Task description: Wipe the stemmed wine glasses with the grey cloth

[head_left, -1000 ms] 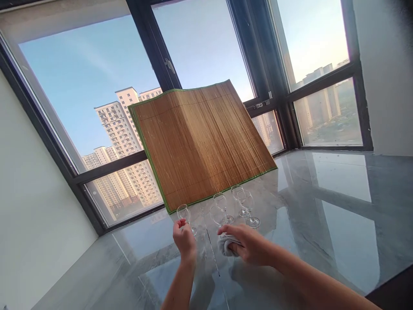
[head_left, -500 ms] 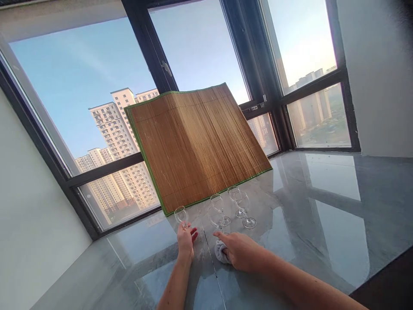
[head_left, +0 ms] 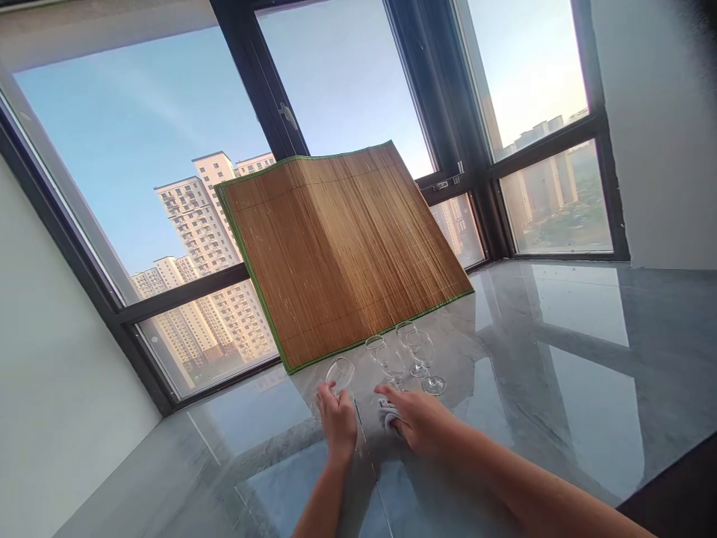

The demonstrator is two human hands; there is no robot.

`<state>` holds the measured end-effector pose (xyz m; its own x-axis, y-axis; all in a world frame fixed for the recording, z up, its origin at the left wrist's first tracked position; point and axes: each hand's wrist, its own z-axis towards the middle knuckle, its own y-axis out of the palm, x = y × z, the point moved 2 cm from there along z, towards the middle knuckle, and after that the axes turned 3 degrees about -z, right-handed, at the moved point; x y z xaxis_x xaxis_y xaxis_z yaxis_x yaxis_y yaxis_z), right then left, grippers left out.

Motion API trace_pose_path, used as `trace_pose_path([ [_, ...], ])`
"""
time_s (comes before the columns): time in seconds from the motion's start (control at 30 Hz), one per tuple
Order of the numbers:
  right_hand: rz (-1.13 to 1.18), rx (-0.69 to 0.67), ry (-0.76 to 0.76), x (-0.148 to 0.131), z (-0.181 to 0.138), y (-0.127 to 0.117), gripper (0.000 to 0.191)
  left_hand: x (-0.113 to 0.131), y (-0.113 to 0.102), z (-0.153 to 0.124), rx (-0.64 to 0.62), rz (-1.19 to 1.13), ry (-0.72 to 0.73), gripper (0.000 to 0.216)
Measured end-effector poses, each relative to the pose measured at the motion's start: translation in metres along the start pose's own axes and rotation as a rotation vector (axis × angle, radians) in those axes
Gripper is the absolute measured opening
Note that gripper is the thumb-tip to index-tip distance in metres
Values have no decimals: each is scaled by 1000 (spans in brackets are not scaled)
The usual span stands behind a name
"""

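From where I stand, the left hand (head_left: 337,421) is closed round the stem of a wine glass (head_left: 340,373). Its bowl rises just above the fingers, and its long axis tips slightly toward the right hand (head_left: 420,422). That hand, just beside it, grips a bunched cloth (head_left: 386,413) low over the desk (head_left: 560,359). The other glasses (head_left: 419,350) stand just beyond, in front of the leaning bamboo mat (head_left: 336,254).

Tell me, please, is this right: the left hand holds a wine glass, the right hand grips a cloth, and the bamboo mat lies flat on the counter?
Not quite. In the head view the bamboo mat stands on edge, leaning against the window, not flat. The left hand does hold a wine glass and the right hand a cloth.
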<state>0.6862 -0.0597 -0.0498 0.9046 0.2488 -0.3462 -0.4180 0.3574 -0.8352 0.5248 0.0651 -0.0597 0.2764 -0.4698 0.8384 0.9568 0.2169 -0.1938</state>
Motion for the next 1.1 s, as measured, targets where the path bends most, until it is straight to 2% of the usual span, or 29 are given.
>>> trace_pose_path([
  [0.1,65,82,-125,-9,-2,-5,60,18,0,-11,-25,194,192,21],
  [0.27,-52,232,-275,-18,-6,-11,51,39,4,-26,-254,230,369,20],
  [0.4,-137,336,-299,-21,-8,-15,42,47,3,-27,-243,226,466,18],
  [0.5,-132,364,-301,-22,-8,-16,39,50,0,-26,-217,214,489,20],
  [0.57,-115,393,-299,-21,-9,-15,40,51,0,-27,-247,185,515,27],
  [0.67,-91,435,-281,-17,-9,-15,44,53,0,-31,-371,120,577,36],
  [0.8,14,525,-187,-7,-7,-16,39,55,-1,-37,-469,75,640,31],
  [0.97,143,677,-25,6,-5,-18,37,53,-5,-38,-417,19,660,27],
  [1.1,204,716,11,9,-4,-19,35,49,-4,-37,-349,-23,594,19],
])
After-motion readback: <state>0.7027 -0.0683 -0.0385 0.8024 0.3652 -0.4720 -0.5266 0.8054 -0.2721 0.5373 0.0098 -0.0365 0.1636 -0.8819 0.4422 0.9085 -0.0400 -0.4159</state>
